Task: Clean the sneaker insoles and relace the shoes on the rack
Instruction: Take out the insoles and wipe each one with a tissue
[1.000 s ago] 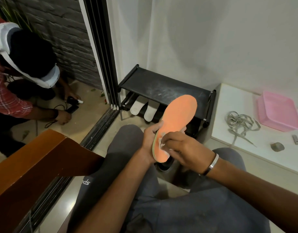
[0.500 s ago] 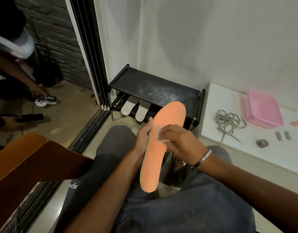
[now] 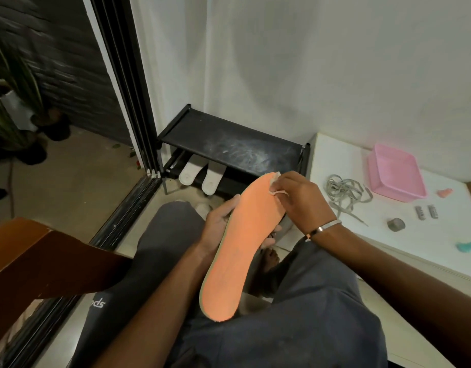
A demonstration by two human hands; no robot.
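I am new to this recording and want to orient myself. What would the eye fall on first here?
First the bright orange insole, held in the middle of the view by the left hand, while the right hand presses a small white cloth on its far end. Next the pink tray and the tangled grey laces on the white surface at right.

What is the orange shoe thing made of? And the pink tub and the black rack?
The insole looks like soft foam with a fuzzy orange fabric top; a thin greenish layer shows along its edge. The pink tub seems to be smooth plastic, with an even colour and moulded rim. The rack appears to have a matt black shelf, scuffed whitish, on thin black bars, likely metal, though I can't be sure.
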